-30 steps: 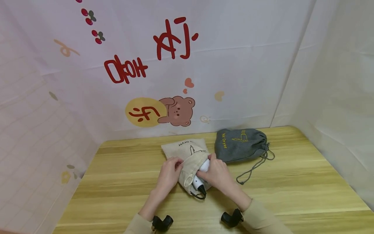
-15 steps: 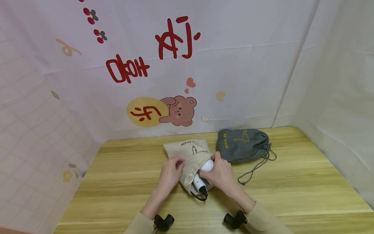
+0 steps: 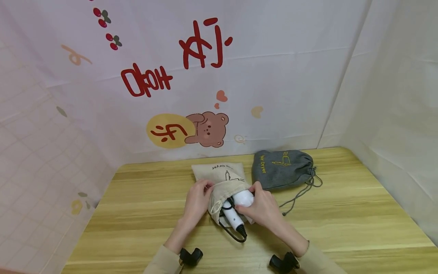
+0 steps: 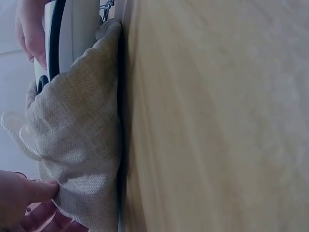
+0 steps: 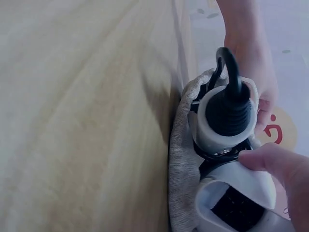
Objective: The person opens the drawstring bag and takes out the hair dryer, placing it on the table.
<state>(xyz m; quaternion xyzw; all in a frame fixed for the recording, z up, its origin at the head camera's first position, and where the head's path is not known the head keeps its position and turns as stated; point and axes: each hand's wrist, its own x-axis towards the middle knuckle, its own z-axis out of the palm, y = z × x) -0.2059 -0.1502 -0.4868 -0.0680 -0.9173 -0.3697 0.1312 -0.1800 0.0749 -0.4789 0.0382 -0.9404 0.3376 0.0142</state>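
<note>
A white hair dryer (image 3: 243, 198) pokes out of the mouth of a beige drawstring bag (image 3: 219, 171) lying on the table. Its handle, ending in a black cord (image 3: 236, 239), points toward the person. My right hand (image 3: 263, 205) grips the dryer's rounded head, the thumb (image 5: 265, 157) on its white shell in the right wrist view. My left hand (image 3: 198, 201) pinches the bag's cloth near the opening; in the left wrist view its thumb (image 4: 43, 190) presses on the fabric. The rest of the dryer is hidden inside the bag.
A grey drawstring bag (image 3: 282, 171) with yellow print and a loose cord lies at the back right, close beside the beige bag. A white printed curtain (image 3: 273, 76) rises behind the wooden table (image 3: 143, 198).
The right hand has drawn the hair dryer farther out of the bag, toward the person and to the right. More handle and cord show. The left hand keeps its hold on the cloth.
</note>
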